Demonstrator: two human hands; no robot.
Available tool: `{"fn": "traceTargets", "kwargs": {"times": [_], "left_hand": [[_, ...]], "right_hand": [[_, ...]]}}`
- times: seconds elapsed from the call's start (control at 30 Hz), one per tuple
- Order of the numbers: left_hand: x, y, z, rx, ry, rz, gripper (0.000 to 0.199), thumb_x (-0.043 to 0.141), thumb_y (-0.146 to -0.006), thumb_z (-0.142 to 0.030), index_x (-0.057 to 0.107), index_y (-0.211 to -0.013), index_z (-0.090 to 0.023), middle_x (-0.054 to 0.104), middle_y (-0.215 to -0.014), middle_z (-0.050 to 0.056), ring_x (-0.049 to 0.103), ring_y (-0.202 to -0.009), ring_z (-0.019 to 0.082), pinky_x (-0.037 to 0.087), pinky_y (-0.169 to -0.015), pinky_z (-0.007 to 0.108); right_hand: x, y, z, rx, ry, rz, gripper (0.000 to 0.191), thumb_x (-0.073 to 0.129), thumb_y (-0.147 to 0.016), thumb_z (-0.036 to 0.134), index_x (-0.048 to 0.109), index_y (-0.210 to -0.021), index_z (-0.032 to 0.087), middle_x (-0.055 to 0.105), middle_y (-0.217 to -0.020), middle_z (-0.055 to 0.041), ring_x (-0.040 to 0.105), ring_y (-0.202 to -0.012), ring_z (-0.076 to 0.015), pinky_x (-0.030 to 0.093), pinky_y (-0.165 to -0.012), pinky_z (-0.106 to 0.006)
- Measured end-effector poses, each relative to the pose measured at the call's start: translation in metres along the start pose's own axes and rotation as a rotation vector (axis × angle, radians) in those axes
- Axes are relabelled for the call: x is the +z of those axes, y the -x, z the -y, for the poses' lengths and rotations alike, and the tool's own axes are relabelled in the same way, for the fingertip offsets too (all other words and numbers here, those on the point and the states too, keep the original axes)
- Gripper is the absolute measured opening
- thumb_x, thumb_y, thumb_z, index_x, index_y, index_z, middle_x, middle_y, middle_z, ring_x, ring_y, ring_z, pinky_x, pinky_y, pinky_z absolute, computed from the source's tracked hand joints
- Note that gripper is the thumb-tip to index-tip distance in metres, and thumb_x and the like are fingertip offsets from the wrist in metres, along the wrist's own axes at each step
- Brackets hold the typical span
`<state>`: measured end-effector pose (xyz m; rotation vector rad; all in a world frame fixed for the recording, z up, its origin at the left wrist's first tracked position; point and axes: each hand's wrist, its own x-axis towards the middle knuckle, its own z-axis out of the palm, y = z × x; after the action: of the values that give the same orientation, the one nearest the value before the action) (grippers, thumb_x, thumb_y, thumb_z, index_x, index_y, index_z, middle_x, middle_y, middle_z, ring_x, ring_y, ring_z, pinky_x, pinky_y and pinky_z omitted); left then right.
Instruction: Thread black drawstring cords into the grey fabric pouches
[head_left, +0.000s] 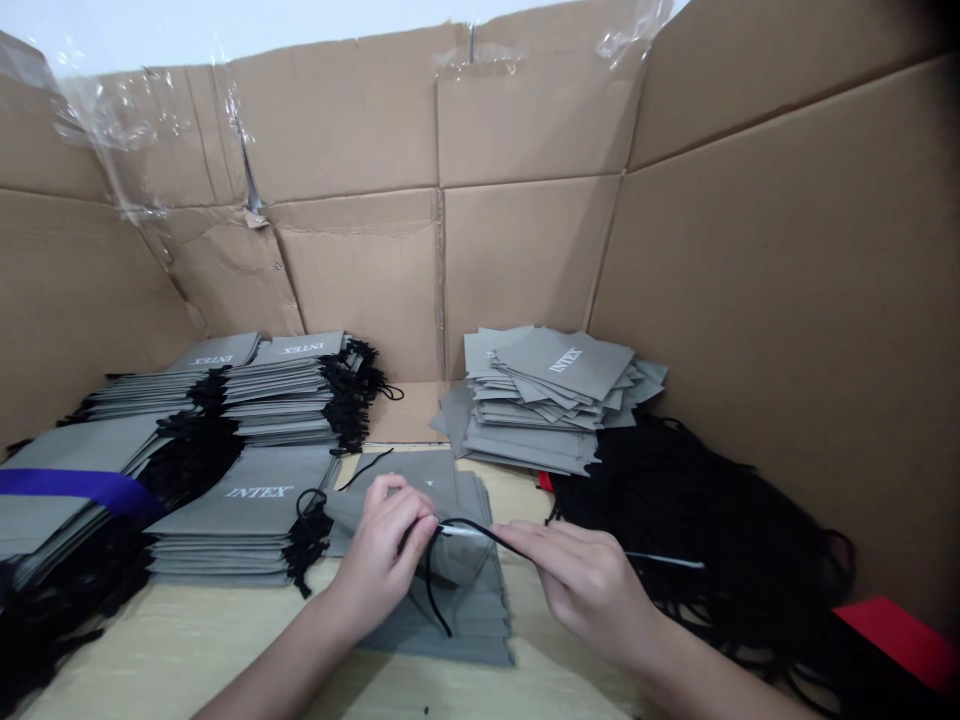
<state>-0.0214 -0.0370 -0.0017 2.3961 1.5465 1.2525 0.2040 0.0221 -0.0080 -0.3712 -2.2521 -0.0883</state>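
My left hand (391, 540) is closed, thumb and fingers pinching the top edge of a grey fabric pouch (461, 558). A black cord (439, 598) loops out at that edge, one end hanging down over the pouch. My right hand (589, 580) is closed around a thin pale rod (667, 561), which sticks out on both sides of the hand. Its left end meets the pouch edge by my left fingertips. The black cord also runs under my right fingers. Beneath both hands lies a small stack of flat grey pouches (472, 635).
Stacks of grey pouches with black cords (225, 510) stand on the left, one under a purple band (75, 487). A loose pouch pile (540, 400) sits behind, right of centre. Black cords (697, 500) heap at right beside a red piece (896, 635). Cardboard walls (525, 120) enclose the table.
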Motion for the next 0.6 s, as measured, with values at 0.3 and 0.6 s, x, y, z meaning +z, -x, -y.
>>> {"fn": "traceTargets", "kwargs": {"times": [0.3, 0.6], "left_hand": [[-0.007, -0.001, 0.005, -0.043, -0.135, 0.235, 0.009, 0.041, -0.085, -0.015, 0.049, -0.086, -0.019, 0.055, -0.089, 0.006, 0.04, -0.099, 0.023, 0.041, -0.081, 0.036], [0.01, -0.001, 0.011, 0.085, -0.476, 0.26, 0.019, 0.035, -0.088, -0.014, 0.049, -0.076, -0.017, 0.056, -0.079, 0.005, 0.046, -0.087, 0.02, 0.038, -0.085, 0.039]], "right_hand": [[0.006, 0.002, -0.005, 0.075, -0.028, 0.048, 0.042, 0.038, -0.076, -0.002, 0.063, -0.103, 0.017, 0.07, -0.093, -0.004, 0.067, -0.079, -0.0145, 0.054, -0.068, -0.025], [0.012, 0.002, -0.003, 0.034, 0.006, 0.119, 0.041, 0.036, -0.075, -0.001, 0.065, -0.101, 0.014, 0.071, -0.092, -0.0059, 0.067, -0.074, -0.0157, 0.055, -0.064, -0.026]]}}
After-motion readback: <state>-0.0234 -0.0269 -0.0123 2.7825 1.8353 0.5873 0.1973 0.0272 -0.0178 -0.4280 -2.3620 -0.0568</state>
